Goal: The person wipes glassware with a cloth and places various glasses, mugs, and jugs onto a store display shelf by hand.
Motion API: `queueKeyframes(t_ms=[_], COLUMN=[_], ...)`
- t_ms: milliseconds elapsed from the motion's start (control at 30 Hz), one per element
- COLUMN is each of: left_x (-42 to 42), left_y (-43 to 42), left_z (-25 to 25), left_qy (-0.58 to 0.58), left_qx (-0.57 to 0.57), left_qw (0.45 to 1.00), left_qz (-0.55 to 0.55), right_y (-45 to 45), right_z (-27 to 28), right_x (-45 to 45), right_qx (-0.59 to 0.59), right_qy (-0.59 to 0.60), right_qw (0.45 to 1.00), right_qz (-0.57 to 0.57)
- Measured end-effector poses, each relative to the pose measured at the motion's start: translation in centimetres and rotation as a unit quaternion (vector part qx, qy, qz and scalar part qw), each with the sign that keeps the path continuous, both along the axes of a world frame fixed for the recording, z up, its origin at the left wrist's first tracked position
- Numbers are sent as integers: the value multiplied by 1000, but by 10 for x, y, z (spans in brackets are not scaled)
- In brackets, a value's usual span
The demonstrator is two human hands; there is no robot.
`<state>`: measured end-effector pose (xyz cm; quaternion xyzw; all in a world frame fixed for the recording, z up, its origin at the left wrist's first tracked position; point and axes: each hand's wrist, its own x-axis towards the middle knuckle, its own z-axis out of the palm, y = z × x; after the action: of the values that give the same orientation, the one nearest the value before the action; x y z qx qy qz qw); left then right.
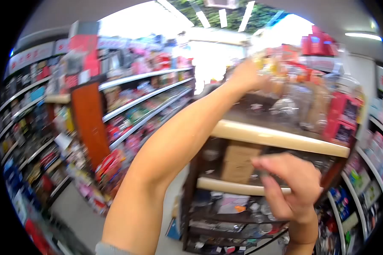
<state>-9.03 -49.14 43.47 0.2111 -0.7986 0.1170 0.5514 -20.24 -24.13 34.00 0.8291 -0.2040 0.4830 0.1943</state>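
Observation:
My left arm stretches far forward, and my left hand (pixel 247 75) is at the top of the brown shelf unit (pixel 259 111), beside a row of clear-wrapped yellow and orange items (pixel 273 70). Blur and the goods around them hide its fingers. Nearer to me, my right hand (pixel 291 182) hovers before the unit's middle shelf, thumb and forefinger curled towards each other. Something small and dark seems to sit at their tips, too blurred to name. Behind that hand stands a brown cardboard box (pixel 240 160). Clear plastic or glass pieces (pixel 285 106) stand on the top board.
Pink boxes (pixel 342 117) stand at the top board's right end. Cream edge strips (pixel 281 138) run along the boards. Stocked shelves (pixel 147 78) line the left side, with hanging packets (pixel 110 165) at the aisle. More shelves (pixel 372 157) rise on the right.

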Motion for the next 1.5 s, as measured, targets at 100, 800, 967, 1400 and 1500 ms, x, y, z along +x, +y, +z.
queueKeyframes(t_ms=[100, 800, 967, 1400, 1500], left_x=[76, 726, 751, 601, 509], left_y=[120, 717, 764, 532, 434], left_z=[7, -286, -326, -127, -106], left_qy=[57, 307, 325, 191, 184], left_qx=[-45, 263, 254, 327, 341], left_qw=[996, 196, 252, 845, 892], left_qz=[43, 894, 875, 377, 235], right_y=[9, -5, 0, -27, -7], right_z=[-58, -396, -430, -198, -111], right_x=[12, 405, 390, 418, 377], right_qx=[80, 428, 564, 242, 149], right_qy=[26, 358, 399, 150, 38], right_qw=[992, 697, 602, 839, 893], right_qz=[95, 450, 400, 463, 424])
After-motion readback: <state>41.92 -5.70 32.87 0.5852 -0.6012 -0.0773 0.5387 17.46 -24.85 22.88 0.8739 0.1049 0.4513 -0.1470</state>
